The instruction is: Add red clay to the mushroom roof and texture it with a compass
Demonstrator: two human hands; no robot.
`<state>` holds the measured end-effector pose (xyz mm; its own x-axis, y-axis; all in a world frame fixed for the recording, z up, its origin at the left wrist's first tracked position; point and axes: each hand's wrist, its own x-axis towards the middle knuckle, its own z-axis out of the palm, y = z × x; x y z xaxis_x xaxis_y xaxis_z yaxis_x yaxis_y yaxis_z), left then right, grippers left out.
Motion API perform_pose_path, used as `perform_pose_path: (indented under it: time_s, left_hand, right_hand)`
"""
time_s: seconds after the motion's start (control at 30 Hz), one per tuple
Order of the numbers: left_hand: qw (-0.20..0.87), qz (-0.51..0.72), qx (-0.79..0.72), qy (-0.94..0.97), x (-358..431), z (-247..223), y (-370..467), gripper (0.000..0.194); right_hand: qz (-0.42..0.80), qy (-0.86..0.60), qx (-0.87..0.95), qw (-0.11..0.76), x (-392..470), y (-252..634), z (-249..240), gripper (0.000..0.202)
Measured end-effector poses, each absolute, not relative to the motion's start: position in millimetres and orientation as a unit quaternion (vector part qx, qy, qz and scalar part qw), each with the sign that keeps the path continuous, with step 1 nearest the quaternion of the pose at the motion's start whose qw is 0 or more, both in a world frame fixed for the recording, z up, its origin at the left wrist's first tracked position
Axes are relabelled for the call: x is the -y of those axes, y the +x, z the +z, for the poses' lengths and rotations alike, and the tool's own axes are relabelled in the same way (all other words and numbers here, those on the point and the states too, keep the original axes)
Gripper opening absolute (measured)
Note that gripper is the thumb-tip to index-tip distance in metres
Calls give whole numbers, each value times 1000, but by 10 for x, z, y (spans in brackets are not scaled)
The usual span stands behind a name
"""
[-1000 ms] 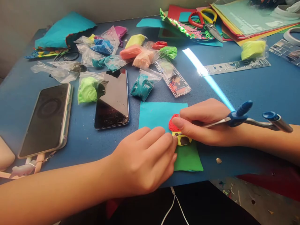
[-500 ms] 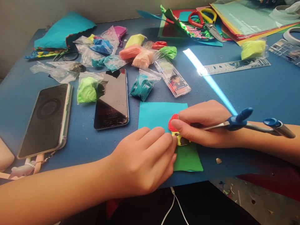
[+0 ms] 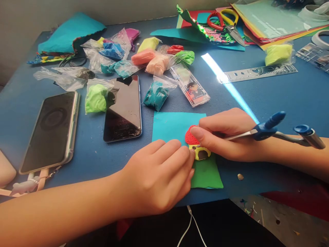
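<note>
My right hand (image 3: 226, 137) grips a drawing compass (image 3: 267, 128), its blue hub and second leg jutting out over my wrist. The tip is largely behind my fingers, close to a mushroom-shaped clay piece. That piece has a red, dotted top (image 3: 191, 137) and a yellow lower part (image 3: 199, 155) with a dark brown patch. It lies on a card, light blue (image 3: 169, 125) above and green (image 3: 207, 175) below. With fingers curled, my left hand (image 3: 159, 175) rests on the card's left side. A fingertip touches the yellow clay; what lies under the palm is hidden.
Two phones (image 3: 123, 109) (image 3: 50, 127) lie left. Behind are several bagged clay lumps (image 3: 156, 94) and a clear case (image 3: 191, 85). A stencil ruler (image 3: 259, 73), scissors (image 3: 228, 25) and paper sheets (image 3: 277, 20) are farther back. A white cable (image 3: 190, 214) hangs below the table edge.
My right hand and the compass have shifted slightly right, uncovering more of the yellow clay and brown patch. The blue sheet at the back has dropped lower. My left hand stays put.
</note>
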<state>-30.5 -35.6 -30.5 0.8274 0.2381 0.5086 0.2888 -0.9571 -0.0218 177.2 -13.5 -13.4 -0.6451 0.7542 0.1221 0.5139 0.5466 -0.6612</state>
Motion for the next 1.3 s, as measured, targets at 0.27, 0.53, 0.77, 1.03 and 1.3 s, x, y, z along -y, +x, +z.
perform_pose_path:
  time_s: [0.27, 0.53, 0.77, 1.03, 1.3]
  left_hand:
    - [48, -250, 136, -957, 351, -296, -287, 19]
    - [48, -248, 141, -957, 360, -295, -300, 17]
    - [58, -254, 142, -955, 388, -278, -320, 18]
    - [51, -227, 155, -960, 389, -260, -290, 23]
    - [53, -223, 166, -959, 398, -284, -278, 24]
  right_hand:
    - [304, -365, 856, 204, 126, 1771, -136, 40]
    - [325, -385, 822, 264, 150, 1796, -164, 45]
    - [290, -447, 770, 352, 151, 1805, -179, 52]
    - [356, -448, 721, 390, 11, 1804, -208, 50]
    - [400, -453, 689, 400, -27, 1820, -218, 46]
